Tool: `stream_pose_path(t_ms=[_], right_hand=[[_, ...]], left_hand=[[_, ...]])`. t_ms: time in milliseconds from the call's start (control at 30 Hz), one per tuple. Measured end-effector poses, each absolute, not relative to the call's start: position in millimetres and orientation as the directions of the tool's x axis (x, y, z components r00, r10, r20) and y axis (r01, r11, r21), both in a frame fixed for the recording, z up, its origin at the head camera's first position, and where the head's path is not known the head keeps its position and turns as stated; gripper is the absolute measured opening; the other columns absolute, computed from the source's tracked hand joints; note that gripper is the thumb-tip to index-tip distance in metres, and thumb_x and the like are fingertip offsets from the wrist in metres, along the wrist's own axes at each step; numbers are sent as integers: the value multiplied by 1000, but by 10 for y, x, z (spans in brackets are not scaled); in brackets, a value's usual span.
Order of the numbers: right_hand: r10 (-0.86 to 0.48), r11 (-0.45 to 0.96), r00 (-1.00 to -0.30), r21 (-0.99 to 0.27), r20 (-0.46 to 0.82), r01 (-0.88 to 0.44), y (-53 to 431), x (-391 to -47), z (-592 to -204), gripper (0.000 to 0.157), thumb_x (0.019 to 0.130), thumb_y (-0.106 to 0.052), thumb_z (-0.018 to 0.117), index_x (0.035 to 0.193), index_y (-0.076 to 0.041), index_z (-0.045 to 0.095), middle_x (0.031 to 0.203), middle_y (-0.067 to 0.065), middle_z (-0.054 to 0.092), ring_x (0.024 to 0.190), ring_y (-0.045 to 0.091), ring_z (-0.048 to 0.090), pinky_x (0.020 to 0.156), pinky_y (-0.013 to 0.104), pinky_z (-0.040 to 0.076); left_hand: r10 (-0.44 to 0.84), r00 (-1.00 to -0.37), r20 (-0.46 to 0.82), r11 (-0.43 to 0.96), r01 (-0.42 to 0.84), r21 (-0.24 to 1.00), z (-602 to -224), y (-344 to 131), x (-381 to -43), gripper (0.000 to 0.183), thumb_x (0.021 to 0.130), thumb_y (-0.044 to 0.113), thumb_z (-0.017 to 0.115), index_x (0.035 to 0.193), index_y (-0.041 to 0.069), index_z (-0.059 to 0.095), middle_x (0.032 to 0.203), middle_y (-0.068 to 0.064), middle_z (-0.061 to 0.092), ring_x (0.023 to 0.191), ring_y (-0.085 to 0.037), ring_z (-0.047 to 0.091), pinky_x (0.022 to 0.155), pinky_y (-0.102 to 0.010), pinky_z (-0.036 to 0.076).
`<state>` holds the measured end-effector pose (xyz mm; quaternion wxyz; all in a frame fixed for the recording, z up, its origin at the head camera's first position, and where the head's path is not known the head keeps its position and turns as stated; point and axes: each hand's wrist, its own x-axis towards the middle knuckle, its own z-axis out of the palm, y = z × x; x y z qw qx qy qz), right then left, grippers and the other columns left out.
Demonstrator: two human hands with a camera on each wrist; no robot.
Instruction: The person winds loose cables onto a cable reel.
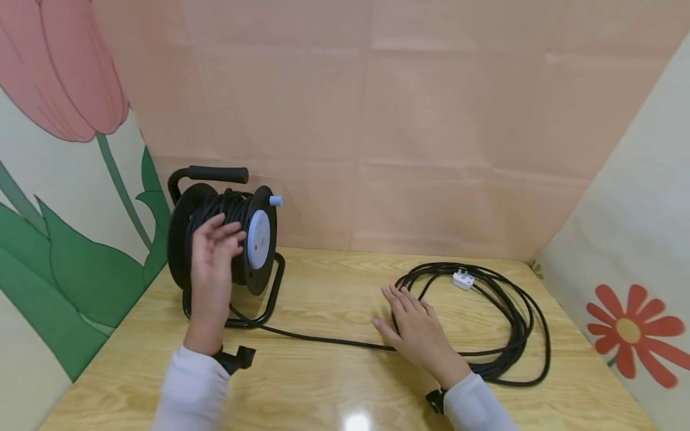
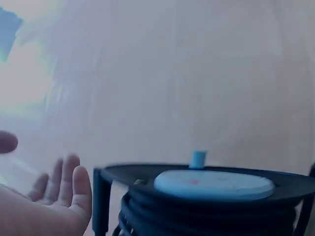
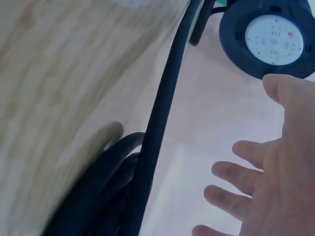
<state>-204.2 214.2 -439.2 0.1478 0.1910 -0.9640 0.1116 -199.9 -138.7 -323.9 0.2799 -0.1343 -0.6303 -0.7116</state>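
A black cable reel with a blue-grey socket disc and a small blue knob stands upright on the left of the table. In front of it my left hand is raised, fingers loosely extended and holding nothing. My right hand hovers with spread fingers at the left edge of a loose coil of black cable; in the right wrist view its palm is bare. A white plug lies on the coil's far side. One cable run joins reel and coil.
The wooden table meets a pink-covered wall at the back. Painted panels stand at both sides, a tulip on the left and a red flower on the right. The reel's carrying handle juts up at the top.
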Motion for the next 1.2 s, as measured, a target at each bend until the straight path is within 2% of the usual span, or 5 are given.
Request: stream_pose_path(t_ms=[133,400,833,1033,1200], right_hand=[[-342,898,-882,-164,326,-408,2150,-2037,-4390,74,100,-60,48,156,-13,36,157,11,39,143,36,34,106,67,33],[-343,886,-893,-216,293,-411,2155,-1961,-4359,73,100,-56,51,158,-16,33,158,9,36,143,38,34,105,68,33],[-349,885,-887,-204,304,-418,2286,-1920,-4340,72,101,-58,49,156,-15,35,157,9,38,142,37,35,106,66,34],[-335,891,-891,-206,306,-405,2315,-1890,-4361,70,100,-55,52,156,-15,36,156,10,39,140,37,38,104,66,35],[-316,895,-908,-232,274,-382,2375,-1882,-4366,71,101,-56,50,157,-16,34,157,9,37,142,36,36,106,67,32]], left_hand=[[-283,-855,435,-270,506,819,-3056,-1562,-2107,44,109,20,39,150,8,32,145,-19,39,129,-26,46,106,-30,39],[-187,-948,257,-521,317,792,-2940,-1654,-2442,58,109,30,34,158,10,10,157,-14,23,143,-24,32,114,-30,31],[-112,-979,170,-817,188,544,-2642,-1709,-2859,62,105,34,40,158,15,12,161,-7,18,146,-17,26,118,-27,23],[-157,-988,12,-967,156,203,-2479,-1639,-3148,61,106,45,45,158,25,19,152,-4,34,140,-17,37,114,-30,32],[-307,-950,-48,-952,307,18,-2395,-1507,-3334,42,107,40,42,138,12,43,120,-9,59,111,-21,60,100,-30,45]])
